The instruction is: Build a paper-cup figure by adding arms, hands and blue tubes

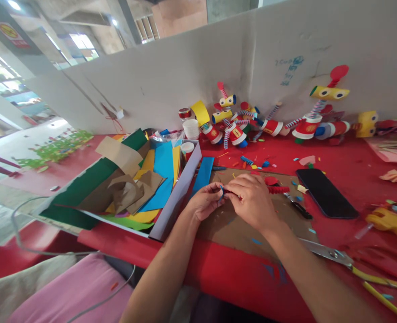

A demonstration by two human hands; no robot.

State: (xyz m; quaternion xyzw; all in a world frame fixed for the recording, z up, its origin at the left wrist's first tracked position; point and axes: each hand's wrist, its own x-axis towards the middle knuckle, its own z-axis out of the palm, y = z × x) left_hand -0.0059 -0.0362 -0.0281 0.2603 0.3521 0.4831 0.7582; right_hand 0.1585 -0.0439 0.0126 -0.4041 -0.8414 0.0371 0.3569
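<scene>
My left hand [208, 201] pinches a small curled piece of blue paper [222, 192] between thumb and fingers, just above the brown cardboard sheet [215, 229]. Closed beside it, my right hand [252, 195] has its fingertips at the edge of the same blue piece; what they grip is hidden. A folded red paper spring [279, 189] with a red paper disc [271, 180] shows behind my right hand, and I cannot tell whether it is held. A flat blue paper strip [202, 175] lies beyond my left hand. To the right is a black-handled cutter [299, 207].
An open box [174, 204] of coloured paper stands left. Several paper-cup figures [235, 134] line the grey partition [158, 85]. On the right lie a phone [326, 193], large scissors [333, 255] and a yellow glue gun [392, 224]. A cable [15, 224] hangs at the left.
</scene>
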